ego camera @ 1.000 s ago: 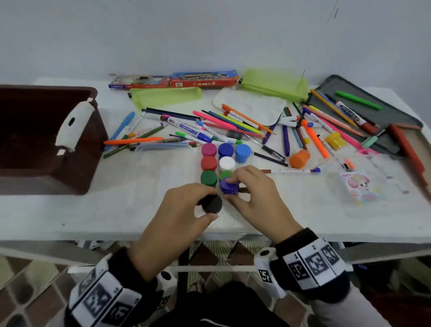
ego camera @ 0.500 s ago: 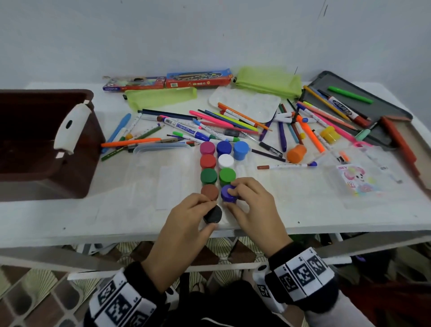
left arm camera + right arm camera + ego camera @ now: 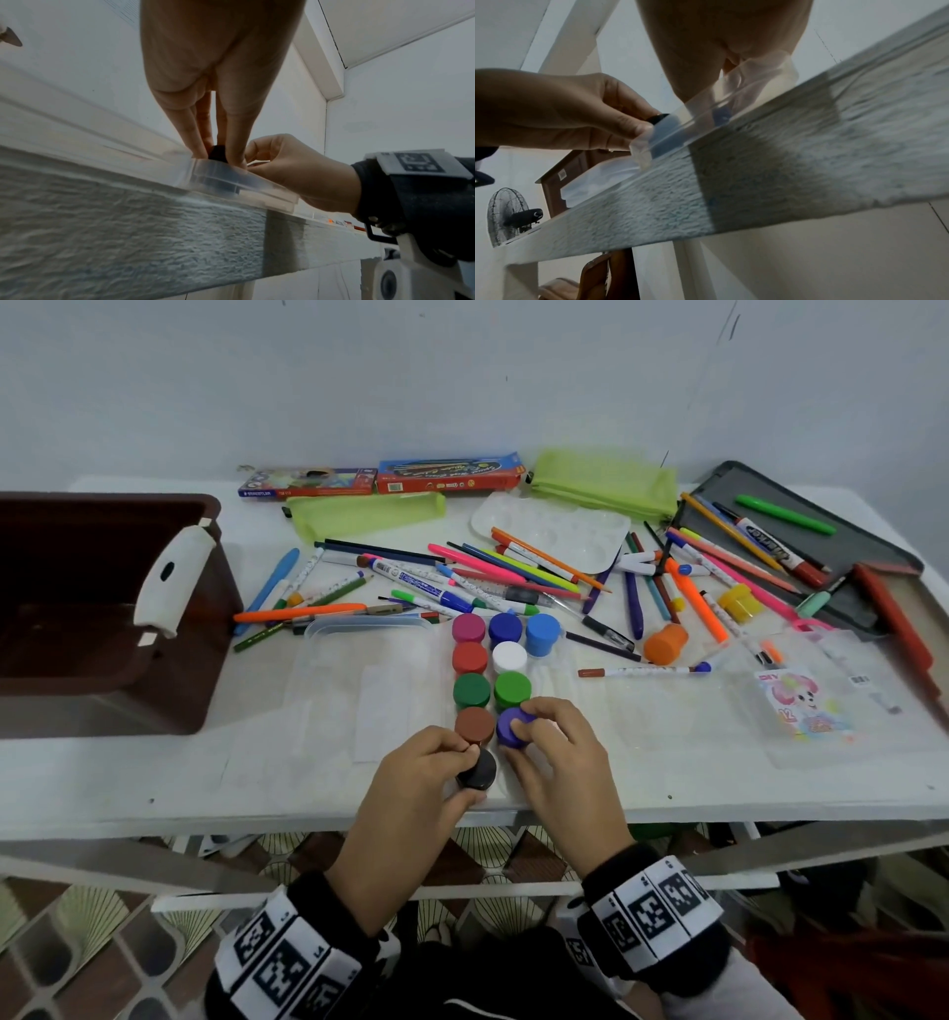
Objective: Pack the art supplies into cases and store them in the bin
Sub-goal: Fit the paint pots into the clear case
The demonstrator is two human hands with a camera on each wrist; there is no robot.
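Near the lower middle of the head view, the person's left hand (image 3: 418, 788) pinches a small round black-lidded paint pot (image 3: 478, 770) between thumb and fingers, its grip pressed onto the lid's rim. The left wrist view shows the same pinch from below, the fingers (image 3: 189, 130) reaching down over the wall of a clear plastic case (image 3: 231, 182). The right hand (image 3: 560, 762) curls its grip round a purple-lidded paint pot (image 3: 512, 725) just beside, at the near end of two rows of coloured pots: brown (image 3: 475, 724), two green, red, white, pink and blue. All stand inside the clear case, whose near wall lies at the front edge of the white worktop (image 3: 154, 778).

The pots look light and rigid, with smooth plastic lids that could slip under a loose pinch; taking each by the lid's side, thumb opposite fingers, seems the surest hold. They may hold liquid paint, so keeping them upright is prudent. The case walls look thin and flexible, so it likely wants lifting by both ends once filled.

At the left of the frame sits the dark brown plastic bin (image 3: 102, 608), well apart from the case. Loose pens and markers (image 3: 462, 577) are scattered across the middle, and an orange-lidded pot (image 3: 666, 644) lies on its side outside the case.
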